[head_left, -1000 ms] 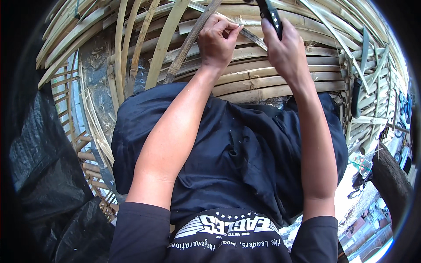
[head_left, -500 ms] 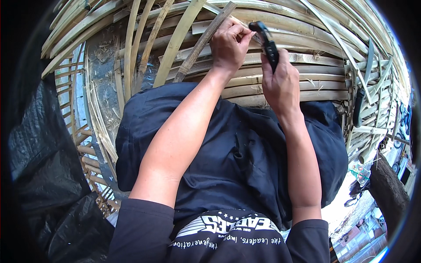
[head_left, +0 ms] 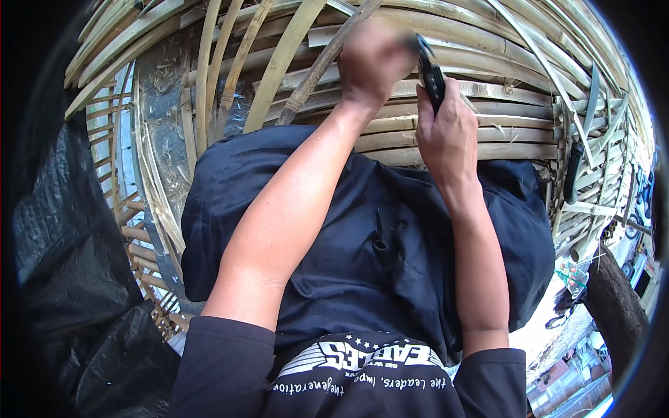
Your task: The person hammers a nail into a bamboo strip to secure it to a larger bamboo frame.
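Note:
My left hand [head_left: 375, 61] is blurred with motion and closed around a long bamboo strip [head_left: 317, 73] that slants up across the frame. Close beside it, my right hand [head_left: 447, 136] grips a dark-handled knife [head_left: 431, 73] with its blade pointing up toward the left hand. Both hands work over a woven bamboo structure [head_left: 446, 90] of flat split slats. A dark blue cloth [head_left: 376, 237] covers my lap below the forearms.
Curved bamboo ribs [head_left: 209, 76] arch at the upper left. A black plastic sheet [head_left: 63, 258] lies at the left. More woven bamboo [head_left: 599, 153] and a dark tool [head_left: 573, 171] sit at the right, with a tree trunk [head_left: 617, 306] lower right.
Both hands have come lower in the view and closer together. The knife has moved from high at the top edge down beside my left hand, which is now blurred.

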The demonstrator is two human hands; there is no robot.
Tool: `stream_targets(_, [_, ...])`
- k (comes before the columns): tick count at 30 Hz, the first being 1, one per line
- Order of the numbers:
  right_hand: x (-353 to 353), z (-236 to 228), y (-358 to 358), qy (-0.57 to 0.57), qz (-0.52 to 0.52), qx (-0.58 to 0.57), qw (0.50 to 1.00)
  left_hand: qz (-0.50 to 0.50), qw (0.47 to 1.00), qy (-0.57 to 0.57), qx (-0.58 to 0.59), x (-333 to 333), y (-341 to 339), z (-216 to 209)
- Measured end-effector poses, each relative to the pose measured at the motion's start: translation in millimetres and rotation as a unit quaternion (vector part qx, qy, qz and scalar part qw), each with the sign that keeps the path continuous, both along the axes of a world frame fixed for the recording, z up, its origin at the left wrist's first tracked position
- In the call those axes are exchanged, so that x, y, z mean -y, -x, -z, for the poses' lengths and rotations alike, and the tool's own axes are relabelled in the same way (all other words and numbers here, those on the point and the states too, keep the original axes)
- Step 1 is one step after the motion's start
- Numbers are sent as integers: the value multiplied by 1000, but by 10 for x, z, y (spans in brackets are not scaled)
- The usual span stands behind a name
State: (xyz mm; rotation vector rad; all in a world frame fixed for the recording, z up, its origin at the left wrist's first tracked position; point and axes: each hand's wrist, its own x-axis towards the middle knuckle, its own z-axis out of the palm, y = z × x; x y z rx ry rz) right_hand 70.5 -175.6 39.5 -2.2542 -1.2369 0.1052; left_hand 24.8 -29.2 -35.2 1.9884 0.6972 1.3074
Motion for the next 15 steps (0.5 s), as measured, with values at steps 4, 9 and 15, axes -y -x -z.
stream_targets(4, [15,-126,76,-122,-6,-10,992,-9,1000,-4,-11,9,25,7])
stream_targets(9, [-10,-15,49,10,13,-22,1000,-5,1000,-4,-9,12,16,-10])
stream_targets(15, [11,-49,95,-116,10,-9,993,1,1000,-17,9,-27,-9,-9])
